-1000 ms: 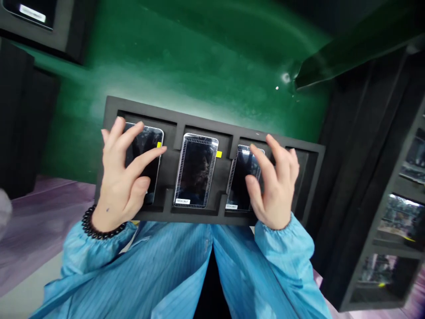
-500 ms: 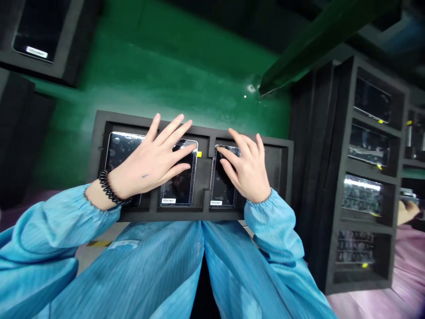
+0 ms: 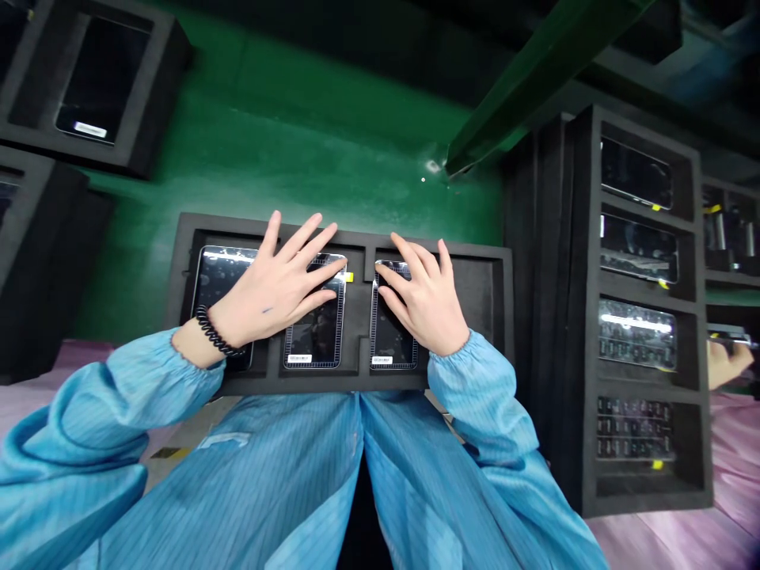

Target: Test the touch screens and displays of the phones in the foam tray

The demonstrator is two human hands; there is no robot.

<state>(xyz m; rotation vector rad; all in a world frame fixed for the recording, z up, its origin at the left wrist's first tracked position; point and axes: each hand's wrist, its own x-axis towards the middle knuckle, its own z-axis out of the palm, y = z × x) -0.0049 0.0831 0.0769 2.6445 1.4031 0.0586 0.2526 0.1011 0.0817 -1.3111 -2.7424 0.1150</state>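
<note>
A black foam tray [image 3: 480, 293] lies on a green surface in front of me, with three phones in its slots. My left hand [image 3: 279, 285] lies over the middle phone [image 3: 314, 336], fingers spread and flat. The left phone [image 3: 217, 277] shows beside my wrist, which wears a black bead bracelet. My right hand [image 3: 424, 305] rests on the right phone [image 3: 385, 340], fingers stretched out and slightly bent. The tray's far right slot has no phone in it. Neither hand grips anything. Blue sleeves cover both my arms.
A tall stack of black foam trays [image 3: 638, 317] with phones stands upright at the right. More black trays [image 3: 89, 87] sit at the upper left. Another person's hand [image 3: 724, 364] shows at the far right edge. A green beam [image 3: 534, 71] crosses above.
My left hand has moved from the left phone to the middle phone. My right hand has stayed on the right phone. The view has shifted, showing more of the stacked trays at right.
</note>
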